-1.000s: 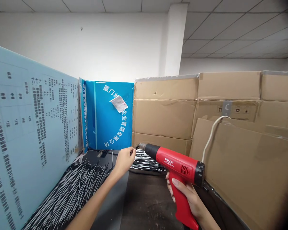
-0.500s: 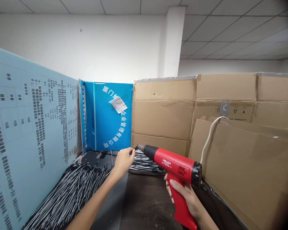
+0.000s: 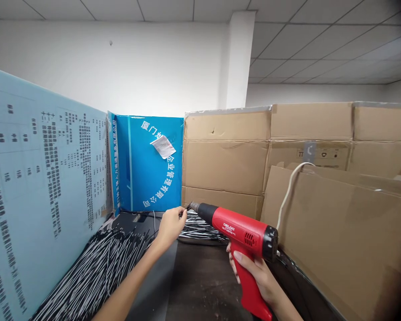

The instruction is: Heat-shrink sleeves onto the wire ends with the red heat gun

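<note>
My right hand (image 3: 249,267) is wrapped round the handle of a red and black heat gun (image 3: 239,227), whose metal nozzle points left. Just off that nozzle, my left hand (image 3: 172,223) is closed in a pinch on a thin black wire (image 3: 188,207). The wire's tip sits right by the nozzle's mouth; whether they touch I cannot tell. Most of the wire is hidden behind my fingers. Below and left of my left arm lies a large heap of black and white wires (image 3: 96,267). Another pile of wires (image 3: 203,227) lies behind the nozzle.
Cardboard panels (image 3: 223,165) stand along the back and right of the dark table (image 3: 200,281). A blue printed panel (image 3: 147,169) fills the back left corner, and a pale blue board with text (image 3: 26,187) lines the left. A white cord (image 3: 289,191) hangs over the right cardboard.
The whole view has shifted very slightly. Both hands, the heat gun and the wire keep nearly the same places relative to each other.
</note>
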The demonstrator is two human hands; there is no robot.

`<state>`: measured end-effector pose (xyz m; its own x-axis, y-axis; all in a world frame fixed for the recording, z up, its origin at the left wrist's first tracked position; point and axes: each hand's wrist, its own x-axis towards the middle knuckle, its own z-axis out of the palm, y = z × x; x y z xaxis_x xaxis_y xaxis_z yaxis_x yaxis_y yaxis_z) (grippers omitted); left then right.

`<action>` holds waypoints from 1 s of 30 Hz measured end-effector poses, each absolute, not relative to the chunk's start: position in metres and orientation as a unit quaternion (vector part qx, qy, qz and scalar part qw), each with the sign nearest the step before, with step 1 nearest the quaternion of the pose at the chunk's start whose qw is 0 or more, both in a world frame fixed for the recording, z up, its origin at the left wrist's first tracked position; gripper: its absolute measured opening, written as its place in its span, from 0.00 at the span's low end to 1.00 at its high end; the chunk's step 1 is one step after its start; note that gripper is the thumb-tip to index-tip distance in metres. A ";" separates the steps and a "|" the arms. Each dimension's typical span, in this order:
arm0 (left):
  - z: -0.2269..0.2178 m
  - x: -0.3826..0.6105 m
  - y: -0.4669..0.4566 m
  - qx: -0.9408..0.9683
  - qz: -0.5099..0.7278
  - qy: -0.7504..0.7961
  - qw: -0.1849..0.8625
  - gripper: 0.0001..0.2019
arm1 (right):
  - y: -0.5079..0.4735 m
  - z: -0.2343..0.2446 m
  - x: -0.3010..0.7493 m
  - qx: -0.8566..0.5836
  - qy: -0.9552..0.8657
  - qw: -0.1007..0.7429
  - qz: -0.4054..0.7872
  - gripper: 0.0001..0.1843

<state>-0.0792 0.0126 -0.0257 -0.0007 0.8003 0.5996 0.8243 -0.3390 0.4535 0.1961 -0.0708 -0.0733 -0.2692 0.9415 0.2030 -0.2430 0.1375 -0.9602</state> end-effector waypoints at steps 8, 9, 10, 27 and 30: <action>-0.023 -0.082 0.014 -0.687 -0.453 -0.566 -0.039 0.18 | -0.071 -0.073 0.198 -0.321 -0.555 0.508 0.574 0.23; -0.023 -0.083 0.015 -0.683 -0.457 -0.566 -0.055 0.18 | -0.071 -0.073 0.198 -0.323 -0.554 0.509 0.574 0.23; -0.023 -0.083 0.016 -0.679 -0.462 -0.565 -0.074 0.18 | -0.071 -0.074 0.198 -0.324 -0.555 0.509 0.572 0.24; -0.025 -0.085 0.027 -0.510 -0.579 -0.446 -0.454 0.10 | -0.073 -0.073 0.199 -0.296 -0.548 0.517 0.587 0.23; -0.020 -0.086 0.025 -0.396 -0.545 -0.364 -0.643 0.07 | -0.073 -0.071 0.200 -0.280 -0.534 0.526 0.600 0.23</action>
